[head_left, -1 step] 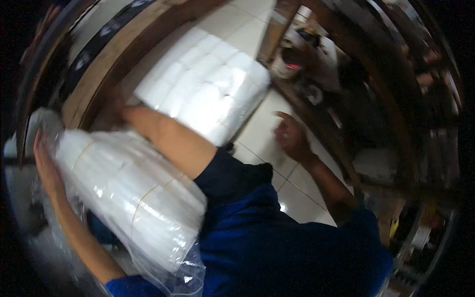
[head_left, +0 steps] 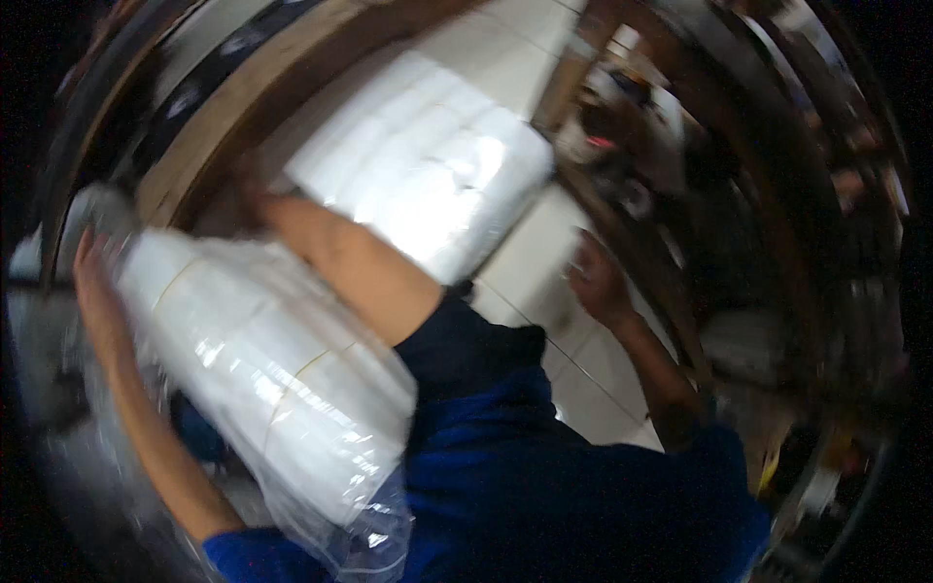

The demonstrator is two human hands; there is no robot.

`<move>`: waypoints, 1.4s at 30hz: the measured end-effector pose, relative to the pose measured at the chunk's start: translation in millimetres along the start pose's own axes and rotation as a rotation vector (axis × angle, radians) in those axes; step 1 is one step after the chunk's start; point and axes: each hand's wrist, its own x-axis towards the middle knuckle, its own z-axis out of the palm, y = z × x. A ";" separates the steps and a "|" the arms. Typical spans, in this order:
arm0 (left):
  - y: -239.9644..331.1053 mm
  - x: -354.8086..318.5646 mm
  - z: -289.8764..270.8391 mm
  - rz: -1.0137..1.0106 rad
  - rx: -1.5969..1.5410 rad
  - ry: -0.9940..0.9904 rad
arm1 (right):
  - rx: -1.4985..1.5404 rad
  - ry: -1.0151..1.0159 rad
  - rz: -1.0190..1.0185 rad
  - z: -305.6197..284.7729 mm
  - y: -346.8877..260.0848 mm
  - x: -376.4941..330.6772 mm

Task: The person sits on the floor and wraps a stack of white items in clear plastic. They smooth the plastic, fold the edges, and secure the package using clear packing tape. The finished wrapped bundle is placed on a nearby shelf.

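My left hand (head_left: 92,282) presses flat against the far end of a long clear plastic bag of stacked white pieces (head_left: 262,360), which slants across the lower left and ends near my blue shirt (head_left: 544,486). A bare forearm in a dark blue sleeve (head_left: 350,262) lies over the top of this bag, its hand blurred and hidden; I cannot tell whose arm it is. My right hand (head_left: 598,282) hovers over the floor with fingers spread and holds nothing. A second bag of white packs (head_left: 428,175) lies beyond the forearm.
A wooden frame edge (head_left: 224,126) runs diagonally at the upper left. Pale floor tiles (head_left: 573,389) show between the arms. Dark wooden shelving with cluttered items (head_left: 632,136) curves along the right side. The picture is blurred.
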 end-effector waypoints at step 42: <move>168.1 -135.6 -82.1 0.259 -0.243 0.265 | -0.149 -0.455 -1.465 -24.7 -535.4 -17.1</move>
